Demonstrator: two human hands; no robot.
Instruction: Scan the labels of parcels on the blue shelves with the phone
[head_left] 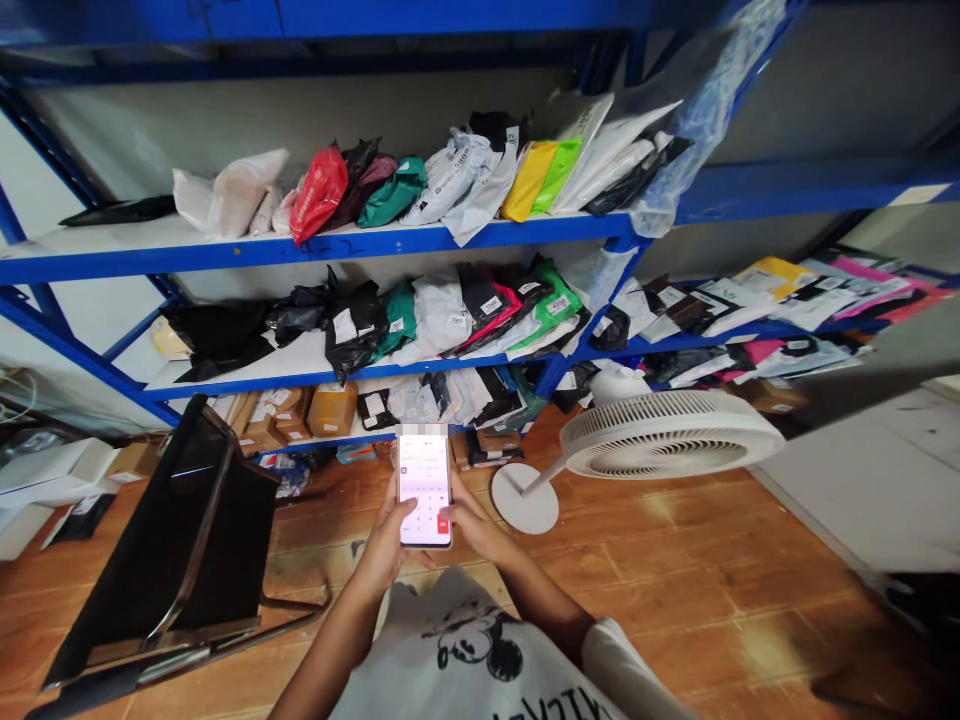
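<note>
I hold a smartphone [424, 487] upright in front of my chest with both hands. Its screen is lit, showing a pale page with a keypad and a red button at the lower right. My left hand [388, 543] wraps the phone's left edge, thumb resting on the screen. My right hand [472, 527] grips the right edge, its thumb near the red button. Beyond the phone stands a blue metal shelf rack [420, 238] loaded with parcels.
Several plastic mailer bags [450, 180] in red, green, yellow, white and black lie on the shelves; cardboard boxes [331, 408] sit low down. A white standing fan [667, 435] is on the right, a black chair [180, 540] on the left, on a wooden floor.
</note>
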